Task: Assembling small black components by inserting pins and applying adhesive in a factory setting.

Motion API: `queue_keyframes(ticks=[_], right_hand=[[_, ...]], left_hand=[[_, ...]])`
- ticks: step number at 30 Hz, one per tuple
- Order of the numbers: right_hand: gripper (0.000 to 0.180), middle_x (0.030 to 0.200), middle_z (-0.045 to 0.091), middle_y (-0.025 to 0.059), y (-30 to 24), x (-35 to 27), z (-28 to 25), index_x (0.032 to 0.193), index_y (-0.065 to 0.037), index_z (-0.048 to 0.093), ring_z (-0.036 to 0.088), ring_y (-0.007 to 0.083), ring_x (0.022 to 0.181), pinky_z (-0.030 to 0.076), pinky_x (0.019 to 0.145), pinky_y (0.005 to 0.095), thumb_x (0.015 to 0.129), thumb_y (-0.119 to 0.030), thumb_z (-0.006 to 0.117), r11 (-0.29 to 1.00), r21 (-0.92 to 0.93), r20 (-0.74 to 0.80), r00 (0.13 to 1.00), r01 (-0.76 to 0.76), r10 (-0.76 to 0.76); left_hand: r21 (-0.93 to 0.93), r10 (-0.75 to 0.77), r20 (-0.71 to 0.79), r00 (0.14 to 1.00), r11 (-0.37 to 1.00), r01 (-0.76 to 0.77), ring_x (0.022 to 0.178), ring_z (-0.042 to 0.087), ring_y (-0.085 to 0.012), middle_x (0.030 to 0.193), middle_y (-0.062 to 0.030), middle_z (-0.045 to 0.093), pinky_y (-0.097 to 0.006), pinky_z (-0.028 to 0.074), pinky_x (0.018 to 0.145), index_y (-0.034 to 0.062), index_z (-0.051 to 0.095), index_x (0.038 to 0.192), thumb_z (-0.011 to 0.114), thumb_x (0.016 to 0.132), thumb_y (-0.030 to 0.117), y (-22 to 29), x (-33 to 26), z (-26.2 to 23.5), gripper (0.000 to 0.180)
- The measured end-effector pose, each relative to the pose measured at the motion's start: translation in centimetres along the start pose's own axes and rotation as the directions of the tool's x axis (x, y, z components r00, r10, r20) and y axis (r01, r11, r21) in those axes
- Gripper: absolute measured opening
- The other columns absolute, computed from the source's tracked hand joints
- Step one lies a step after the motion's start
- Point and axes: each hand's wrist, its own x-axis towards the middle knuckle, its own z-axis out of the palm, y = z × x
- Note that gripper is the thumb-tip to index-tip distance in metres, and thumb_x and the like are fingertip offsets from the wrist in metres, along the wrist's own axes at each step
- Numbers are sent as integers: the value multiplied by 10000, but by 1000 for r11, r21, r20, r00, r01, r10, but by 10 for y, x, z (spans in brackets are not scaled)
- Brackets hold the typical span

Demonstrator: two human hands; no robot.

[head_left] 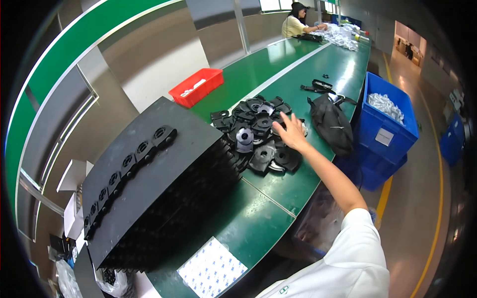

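So in the head view, the right hand (293,133) is spread out loosely, thumb and fingers apart, right over the right-hand edge of a messy pile of flat, rounded black plastic parts with round holes (263,121). Its grip looks released, though I can't tell whether the fingertips actually touch a part underneath. As for the left hand, it's out of the picture, so I can't tell what it's doing.

The pile sits on a long, glossy green worktop (248,208), mostly just left of the right hand. Further left of it there's a big dark block with a flat black top (191,126), and along that runs a row of similar black parts with round openings (127,161), lined up in a slanting line.

Just right of the hand lies a black fabric bag (330,124), and past that a blue plastic crate (370,119) holds shiny whitish wrapped stuff (385,107). Beyond the hand to the left is a red rectangular plastic tray (211,85). Nearer the body, left of the forearm, there's a white sheet with a small blue pattern (212,268). Way beyond the hand, a co-worker in a pale yellow top (293,26) reaches toward a heap of shiny whitish items (342,39).
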Motion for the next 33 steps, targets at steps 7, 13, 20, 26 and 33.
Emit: queue_keyframes(ticks=[7,13,20,26,33], right_hand=[[602,1288,417,144,-87,79,23,1233,-174,504,354,336,1202,327,935,489,723,-472,614,853,-288,23,894,435,-448],[801,1397,316,120,-164,121,124,1312,-288,442,233,348,1296,190,1032,546,630,-675,605,845,-247,557,783,474,-277],[817,1441,270,37,-167,121,141,1312,-375,407,207,328,1332,228,990,622,582,-538,734,836,-263,780,617,482,-110],[654,1211,557,2,-145,115,116,1178,-316,576,489,267,1144,365,908,551,565,-441,768,735,-222,779,570,640,-261],[618,1053,598,147,-98,99,47,1102,-38,557,584,271,956,464,845,356,575,-278,773,744,184,134,733,643,-667]], left_hand=[[127,50,23,999,990,-52,805,546,-344,980,-209,530,-417,461,717,-39,473,1081,695,783,296,22,-39,-38,501],[412,372,-146,917,865,-285,823,560,-337,920,-189,564,-398,471,725,-17,496,1092,650,812,346,24,-94,-48,483],[324,190,-50,981,932,-164,912,542,-373,1013,-225,546,-453,440,780,-31,494,1108,601,833,330,16,-98,-42,467],[290,3,35,999,957,-13,950,521,-377,1054,-234,527,-459,415,820,-32,477,1131,640,794,318,39,-98,-51,513],[78,-197,126,972,979,188,1050,467,-386,1139,-244,464,-472,394,894,-12,414,1205,708,745,312,49,-99,-58,635]])
